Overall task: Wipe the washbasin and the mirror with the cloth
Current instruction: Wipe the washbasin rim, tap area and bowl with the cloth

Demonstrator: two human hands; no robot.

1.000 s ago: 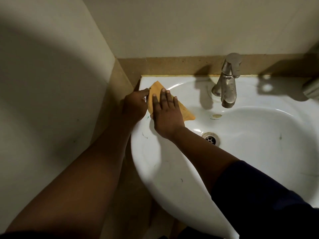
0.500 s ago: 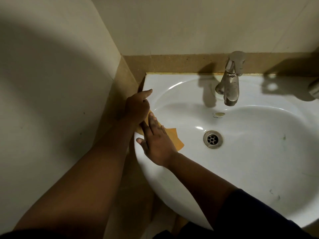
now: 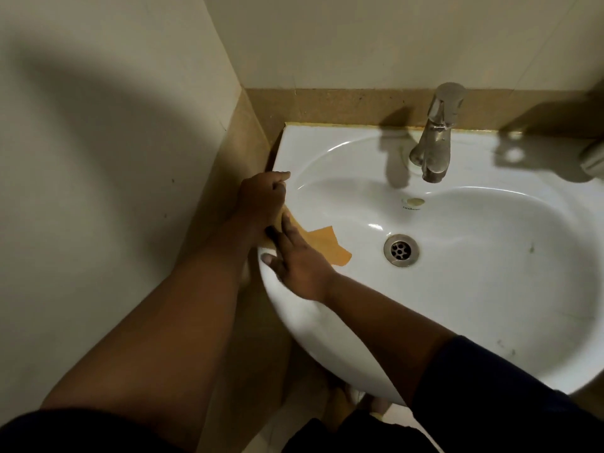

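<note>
- Wall on my left, then my left hand (image 3: 261, 197) on the basin (image 3: 490, 322) rim, fingers curled narrow over the cloth's edge; I judge it pins the cloth there while bracing me.
- Cloth (image 3: 327, 246), orange, lies over the left rim and down the inner slope, partly under both hands.
- Right hand (image 3: 294, 256) lies flat on the cloth, fingers spread wide and holding nothing, pressing it to the porcelain for the wipe.
- Basin holds only the cloth; a drain (image 3: 401, 250) sits at the bottom, apart from the cloth.
- Tap (image 3: 434, 135) stands at the back rim, with no water visible.
- I can't see any mirror.
</note>
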